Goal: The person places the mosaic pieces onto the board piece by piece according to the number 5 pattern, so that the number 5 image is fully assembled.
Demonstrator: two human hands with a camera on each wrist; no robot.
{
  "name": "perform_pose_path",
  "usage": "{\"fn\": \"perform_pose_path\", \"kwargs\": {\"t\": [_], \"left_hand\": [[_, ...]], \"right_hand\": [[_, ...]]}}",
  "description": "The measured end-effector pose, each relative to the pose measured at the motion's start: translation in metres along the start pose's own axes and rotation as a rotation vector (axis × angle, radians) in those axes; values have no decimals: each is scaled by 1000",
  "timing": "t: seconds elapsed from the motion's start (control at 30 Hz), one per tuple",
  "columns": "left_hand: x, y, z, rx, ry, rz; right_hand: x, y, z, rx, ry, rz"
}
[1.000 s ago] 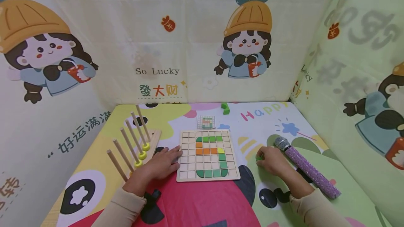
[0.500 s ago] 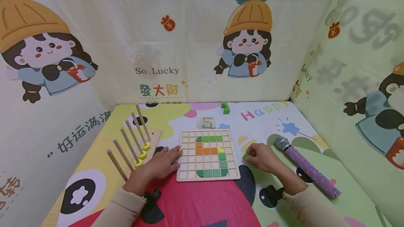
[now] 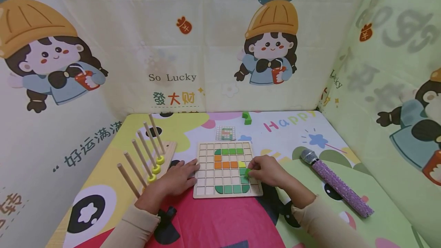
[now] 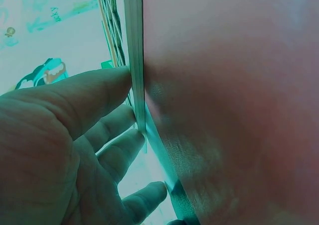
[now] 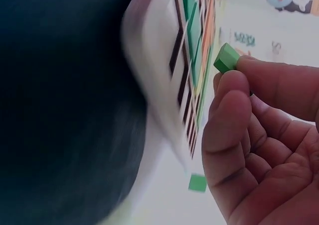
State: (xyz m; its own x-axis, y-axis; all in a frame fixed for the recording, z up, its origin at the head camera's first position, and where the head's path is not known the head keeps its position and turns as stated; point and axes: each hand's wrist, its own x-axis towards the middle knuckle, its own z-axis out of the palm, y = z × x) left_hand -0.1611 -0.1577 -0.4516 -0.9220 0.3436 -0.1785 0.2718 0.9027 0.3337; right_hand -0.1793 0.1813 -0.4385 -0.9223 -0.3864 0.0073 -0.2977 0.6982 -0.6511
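Note:
A square wooden grid board [image 3: 203,183] lies on the patterned tablecloth, with green, orange and yellow tiles set in some cells. My left hand [image 3: 177,179] rests at its left side; in the left wrist view the extended fingers touch the board's edge [image 4: 133,46]. Over the right part of the board, my right hand [image 3: 268,169] pinches a small green block [image 5: 228,58] between thumb and index finger. That block is above the column of green tiles [image 3: 244,180], partly covered by the fingertips in the head view.
A small printed pattern card [image 3: 225,133] lies behind the board, and green blocks [image 3: 246,118] sit at the table's back edge. Left stands a wooden peg rack [image 3: 169,152] with yellow rings [image 3: 156,169]. On the right lies a purple glittery microphone [image 3: 339,186].
My right hand has moved left from the tablecloth to over the board, carrying the green block. My left hand has stayed at the board's left edge.

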Motion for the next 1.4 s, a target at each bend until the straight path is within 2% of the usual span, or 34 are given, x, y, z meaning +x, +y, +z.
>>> {"fn": "perform_pose_path", "kwargs": {"t": [0.23, 0.5, 0.8, 1.07, 1.4], "left_hand": [[0, -1, 0, 7, 3, 4], [0, -4, 0, 4, 5, 17], [-2, -2, -3, -3, 3, 26], [-3, -1, -2, -9, 3, 31], [0, -1, -1, 7, 0, 31]], "right_hand": [[10, -20, 13, -19, -46, -87], [23, -43, 32, -19, -97, -101], [37, -62, 47, -86, -122, -183], [45, -66, 57, -120, -136, -166], [45, -70, 59, -180, -149, -122]]}}
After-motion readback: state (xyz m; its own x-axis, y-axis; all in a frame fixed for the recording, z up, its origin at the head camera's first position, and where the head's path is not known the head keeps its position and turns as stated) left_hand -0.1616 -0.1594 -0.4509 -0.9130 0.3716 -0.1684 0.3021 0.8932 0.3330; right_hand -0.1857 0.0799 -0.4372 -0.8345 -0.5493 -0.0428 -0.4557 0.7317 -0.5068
